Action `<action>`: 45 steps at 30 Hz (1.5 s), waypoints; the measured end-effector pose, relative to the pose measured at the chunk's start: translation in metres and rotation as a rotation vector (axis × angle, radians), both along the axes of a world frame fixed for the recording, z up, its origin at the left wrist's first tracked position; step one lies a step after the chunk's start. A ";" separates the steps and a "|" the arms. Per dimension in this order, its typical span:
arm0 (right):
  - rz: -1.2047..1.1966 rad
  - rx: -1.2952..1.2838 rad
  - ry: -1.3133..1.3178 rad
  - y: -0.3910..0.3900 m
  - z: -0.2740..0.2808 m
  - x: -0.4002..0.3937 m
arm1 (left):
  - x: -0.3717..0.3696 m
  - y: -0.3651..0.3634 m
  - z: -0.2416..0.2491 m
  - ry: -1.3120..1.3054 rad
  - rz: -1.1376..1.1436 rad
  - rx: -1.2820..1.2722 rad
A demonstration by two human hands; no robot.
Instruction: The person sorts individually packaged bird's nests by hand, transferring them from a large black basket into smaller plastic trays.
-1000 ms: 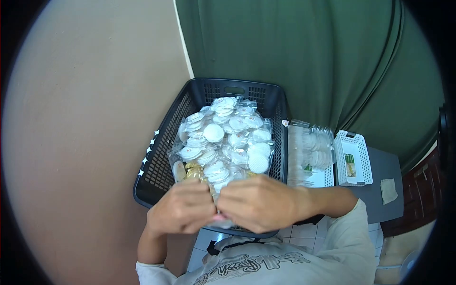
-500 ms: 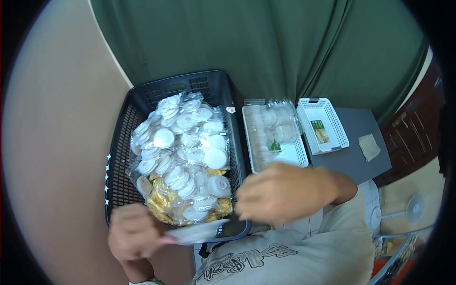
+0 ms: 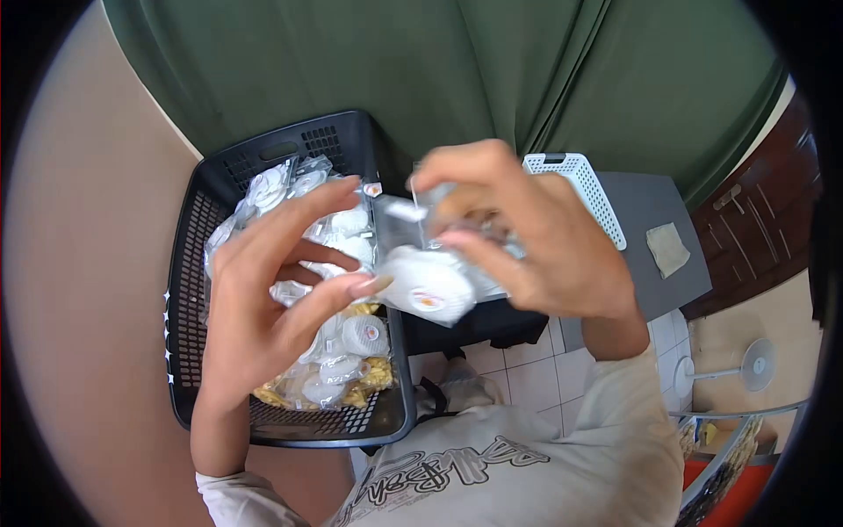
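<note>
A clear plastic packet of white round discs with a small orange sticker hangs between my hands, over the right rim of the black basket. My right hand has its fingers curled at the packet's upper right side and seems to grip it; motion blurs its fingertips. My left hand is open, fingers apart, with the thumb tip at the packet's left edge. Below it, similar packets of white discs fill the basket, above bags of yellow pieces. My left hand hides part of this pile.
Right of the basket, a white perforated basket stands on a dark grey table. A folded beige cloth lies near its right end. Behind hangs a green curtain. A white fan stands farther right.
Both hands have risen and come together around the packet. My left hand has left the basket's lower corner and spread its fingers. The camera view has shifted slightly.
</note>
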State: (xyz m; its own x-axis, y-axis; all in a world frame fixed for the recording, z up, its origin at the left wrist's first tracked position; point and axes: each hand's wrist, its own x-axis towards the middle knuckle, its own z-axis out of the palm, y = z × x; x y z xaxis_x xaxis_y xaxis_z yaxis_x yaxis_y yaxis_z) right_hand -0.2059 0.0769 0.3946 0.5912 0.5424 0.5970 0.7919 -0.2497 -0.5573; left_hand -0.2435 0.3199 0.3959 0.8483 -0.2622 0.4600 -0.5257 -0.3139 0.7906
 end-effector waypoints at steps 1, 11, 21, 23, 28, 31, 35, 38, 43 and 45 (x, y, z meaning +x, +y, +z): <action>-0.061 -0.062 0.007 -0.016 -0.003 0.007 | -0.002 0.003 -0.002 -0.006 0.044 0.089; -0.500 -0.045 0.590 -0.131 -0.139 0.121 | -0.038 0.057 -0.065 0.370 0.045 0.460; -0.515 -0.475 0.543 -0.112 -0.263 0.201 | -0.053 0.053 -0.093 0.475 0.363 0.415; -0.499 -0.602 0.445 -0.111 -0.295 0.212 | -0.053 0.054 -0.091 0.510 0.389 0.455; -0.485 -0.690 0.377 -0.100 -0.301 0.211 | -0.045 0.079 -0.091 0.521 0.427 0.470; -0.473 -0.818 0.423 -0.095 -0.281 0.204 | -0.031 0.113 -0.093 0.485 0.534 0.561; -0.412 -0.851 0.302 -0.099 -0.296 0.201 | 0.010 0.159 -0.100 0.464 0.691 0.662; -0.420 -0.867 0.281 -0.092 -0.288 0.196 | 0.050 0.194 -0.126 0.288 0.867 0.894; -0.520 -0.993 0.317 -0.082 -0.263 0.180 | 0.120 0.234 -0.179 -0.040 0.929 1.052; -0.544 -0.942 0.317 -0.084 -0.249 0.175 | 0.138 0.235 -0.188 0.048 0.944 1.167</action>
